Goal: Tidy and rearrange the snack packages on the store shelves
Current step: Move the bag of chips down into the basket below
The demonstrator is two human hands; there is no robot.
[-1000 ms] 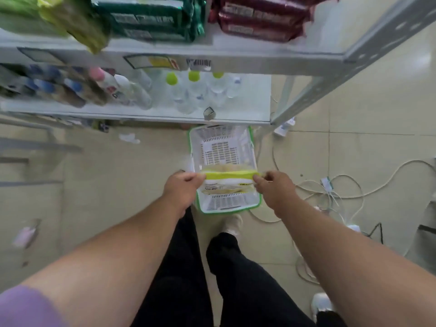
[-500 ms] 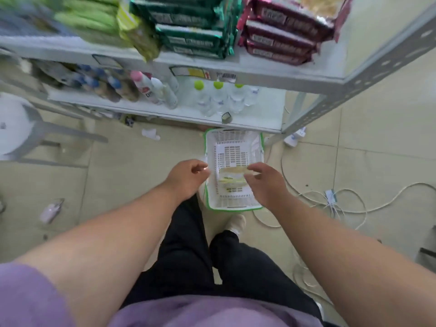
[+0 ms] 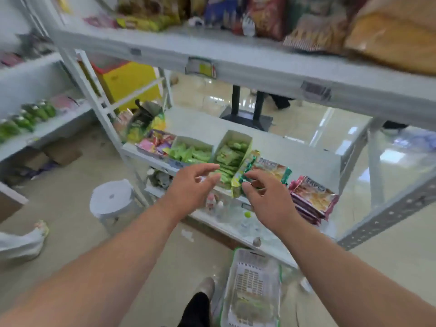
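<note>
Your left hand (image 3: 192, 185) and right hand (image 3: 264, 197) reach toward middle shelf, fingers loosely spread, grasping nothing. Green-and-yellow upright snack packet (image 3: 244, 172) leans crooked beside open cardboard box of green packs (image 3: 230, 159); straightening remains. White plastic basket (image 3: 253, 289) on floor holds one pack, unshelved.

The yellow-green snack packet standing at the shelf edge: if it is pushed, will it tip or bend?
The yellow-green snack packet stands thin on its edge, so it probably tips easily. Its glossy film looks soft and perhaps slippery, so it may bend.
</note>
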